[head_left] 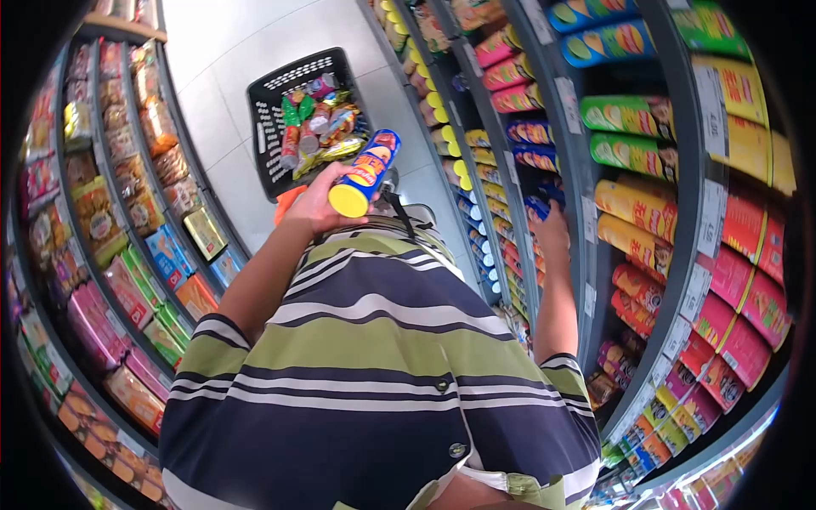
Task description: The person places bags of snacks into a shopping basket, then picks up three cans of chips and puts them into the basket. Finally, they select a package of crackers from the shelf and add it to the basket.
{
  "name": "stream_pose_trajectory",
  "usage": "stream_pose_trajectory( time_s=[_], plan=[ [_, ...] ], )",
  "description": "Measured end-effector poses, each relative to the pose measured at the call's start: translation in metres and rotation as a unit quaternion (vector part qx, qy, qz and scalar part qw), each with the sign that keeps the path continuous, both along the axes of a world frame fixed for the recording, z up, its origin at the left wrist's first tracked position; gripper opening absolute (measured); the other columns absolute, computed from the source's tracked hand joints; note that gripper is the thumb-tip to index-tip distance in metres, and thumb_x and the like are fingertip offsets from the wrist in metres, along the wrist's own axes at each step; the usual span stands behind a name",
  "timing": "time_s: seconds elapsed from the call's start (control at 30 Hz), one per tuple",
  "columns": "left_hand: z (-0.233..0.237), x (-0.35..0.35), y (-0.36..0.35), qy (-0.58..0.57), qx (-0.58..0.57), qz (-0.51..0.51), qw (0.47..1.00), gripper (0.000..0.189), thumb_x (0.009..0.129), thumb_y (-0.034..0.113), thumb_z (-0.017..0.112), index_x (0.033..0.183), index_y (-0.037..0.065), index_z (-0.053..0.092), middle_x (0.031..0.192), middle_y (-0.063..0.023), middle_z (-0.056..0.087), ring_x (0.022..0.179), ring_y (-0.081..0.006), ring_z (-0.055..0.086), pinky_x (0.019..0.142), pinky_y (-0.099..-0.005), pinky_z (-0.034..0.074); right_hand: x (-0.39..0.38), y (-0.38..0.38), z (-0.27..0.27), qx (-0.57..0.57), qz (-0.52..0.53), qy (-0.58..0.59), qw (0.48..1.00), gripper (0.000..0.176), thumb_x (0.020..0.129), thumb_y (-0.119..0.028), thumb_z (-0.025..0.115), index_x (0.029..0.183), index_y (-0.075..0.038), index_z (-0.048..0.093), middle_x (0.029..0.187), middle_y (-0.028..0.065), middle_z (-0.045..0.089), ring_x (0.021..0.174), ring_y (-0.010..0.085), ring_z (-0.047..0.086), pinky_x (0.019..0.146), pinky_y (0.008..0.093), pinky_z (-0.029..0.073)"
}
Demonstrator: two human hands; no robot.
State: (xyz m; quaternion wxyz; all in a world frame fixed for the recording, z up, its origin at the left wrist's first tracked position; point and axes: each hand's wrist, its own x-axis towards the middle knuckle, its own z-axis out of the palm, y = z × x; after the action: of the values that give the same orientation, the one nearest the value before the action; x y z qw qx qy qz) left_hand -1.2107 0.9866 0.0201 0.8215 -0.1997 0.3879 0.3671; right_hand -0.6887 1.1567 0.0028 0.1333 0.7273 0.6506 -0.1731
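My left hand (330, 204) is wrapped around a blue chip canister (374, 160) with a yellow lid, tilted over the near edge of a black shopping basket (258, 102). In the basket lie several snack packs (340, 123), red and clear tubes, and a green package. My right hand (554, 229) reaches into the shelf on the right. Its fingers curl against a dark blue canister (536, 207) there; they are small and partly shaded in the view.
Shelves of chip canisters (633, 156) in green, yellow, red and blue rise close on my right, with price-tag strips (710, 217). Packaged snacks (98, 319) fill the shelves on my left. Pale floor tiles (212, 51) run between them.
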Motion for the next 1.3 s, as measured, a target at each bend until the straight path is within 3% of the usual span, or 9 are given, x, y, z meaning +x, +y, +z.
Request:
stream_pose_trajectory(
  time_s=[0.23, 0.43, 0.47, 0.57, 0.67, 0.8, 0.93, 1.1, 1.3],
  plan=[
    [-0.014, -0.035, -0.032, -0.064, 0.037, 0.084, 0.994, 0.061, 0.094, 0.045, 0.066, 0.136, 0.002, 0.057, 0.113, -0.0169, 0.072, 0.098, -0.0332, 0.073, 0.083, -0.0482, 0.063, -0.047, -0.019, 0.019, 0.02, -0.009, -0.214, 0.977, 0.068, 0.087, -0.057, 0.07, 0.142, -0.017, 0.066, 0.121, 0.0233, 0.074, 0.115, 0.0406, 0.072, 0.1, 0.0497, 0.057],
    [-0.052, -0.072, -0.069, -0.039, 0.034, 0.137, 0.989, 0.063, 0.09, 0.044, 0.067, 0.14, 0.006, 0.057, 0.117, -0.017, 0.072, 0.099, -0.0309, 0.074, 0.084, -0.0475, 0.061, 0.016, -0.027, -0.044, 0.045, -0.263, -0.072, 0.961, 0.071, 0.087, -0.062, 0.067, 0.141, -0.016, 0.066, 0.13, 0.0263, 0.072, 0.118, 0.0441, 0.071, 0.098, 0.0528, 0.057],
    [-0.054, -0.08, -0.074, -0.029, 0.035, 0.148, 0.988, 0.065, 0.09, 0.042, 0.068, 0.14, 0.002, 0.056, 0.116, -0.0181, 0.071, 0.098, -0.0314, 0.073, 0.084, -0.0482, 0.06, 0.007, -0.03, -0.038, 0.029, -0.313, -0.033, 0.949, 0.072, 0.086, -0.06, 0.071, 0.132, -0.005, 0.07, 0.123, 0.0232, 0.075, 0.11, 0.0383, 0.074, 0.093, 0.0483, 0.06],
    [-0.069, -0.102, -0.085, -0.018, 0.017, 0.173, 0.985, 0.064, 0.09, 0.041, 0.068, 0.138, 0.001, 0.055, 0.115, -0.0187, 0.071, 0.097, -0.032, 0.073, 0.085, -0.0485, 0.06, -0.099, -0.062, -0.004, 0.285, -0.635, 0.172, 0.697, 0.068, 0.083, -0.054, 0.077, 0.12, 0.004, 0.07, 0.116, 0.0198, 0.073, 0.098, 0.0355, 0.074, 0.082, 0.0503, 0.063],
    [-0.091, -0.121, -0.095, -0.041, -0.009, 0.198, 0.979, 0.062, 0.091, 0.041, 0.069, 0.136, 0.001, 0.054, 0.113, -0.0182, 0.071, 0.095, -0.0327, 0.073, 0.08, -0.0492, 0.063, -0.123, -0.091, 0.011, 0.278, -0.634, 0.222, 0.687, 0.065, 0.081, -0.047, 0.081, 0.118, 0.004, 0.066, 0.116, 0.0167, 0.068, 0.088, 0.0368, 0.072, 0.059, 0.0526, 0.064],
    [-0.088, -0.142, -0.107, 0.016, -0.006, 0.185, 0.983, 0.065, 0.089, 0.042, 0.071, 0.135, 0.0, 0.053, 0.108, -0.0182, 0.071, 0.093, -0.0328, 0.073, 0.075, -0.0484, 0.064, -0.205, -0.119, 0.056, 0.311, -0.618, 0.313, 0.651, 0.055, 0.081, -0.041, 0.081, 0.116, -0.004, 0.064, 0.106, 0.0145, 0.067, 0.081, 0.0383, 0.07, 0.049, 0.0525, 0.058],
    [-0.109, -0.145, -0.114, 0.025, -0.032, 0.203, 0.978, 0.06, 0.089, 0.043, 0.071, 0.129, 0.001, 0.056, 0.103, -0.016, 0.072, 0.092, -0.0319, 0.075, 0.074, -0.0481, 0.064, -0.192, -0.109, 0.031, 0.172, -0.622, 0.476, 0.597, 0.051, 0.087, -0.035, 0.076, 0.125, -0.008, 0.055, 0.112, 0.0129, 0.063, 0.089, 0.032, 0.067, 0.062, 0.0448, 0.061],
    [-0.115, -0.146, -0.108, 0.012, -0.068, 0.225, 0.972, 0.055, 0.088, 0.04, 0.072, 0.125, 0.003, 0.057, 0.105, -0.0148, 0.071, 0.09, -0.028, 0.072, 0.075, -0.0444, 0.063, -0.237, -0.058, -0.023, -0.119, -0.558, 0.545, 0.614, 0.048, 0.103, -0.047, 0.064, 0.134, -0.012, 0.057, 0.118, 0.0118, 0.069, 0.098, 0.034, 0.069, 0.086, 0.0489, 0.058],
    [-0.096, -0.13, -0.085, 0.112, -0.113, 0.227, 0.961, 0.058, 0.089, 0.042, 0.07, 0.131, 0.006, 0.055, 0.111, -0.0139, 0.069, 0.096, -0.028, 0.072, 0.081, -0.0536, 0.062, -0.375, 0.015, -0.082, -0.401, -0.429, 0.48, 0.651, 0.05, 0.103, -0.049, 0.068, 0.136, -0.013, 0.058, 0.119, 0.0136, 0.07, 0.104, 0.0321, 0.069, 0.077, 0.0418, 0.056]
  ],
)
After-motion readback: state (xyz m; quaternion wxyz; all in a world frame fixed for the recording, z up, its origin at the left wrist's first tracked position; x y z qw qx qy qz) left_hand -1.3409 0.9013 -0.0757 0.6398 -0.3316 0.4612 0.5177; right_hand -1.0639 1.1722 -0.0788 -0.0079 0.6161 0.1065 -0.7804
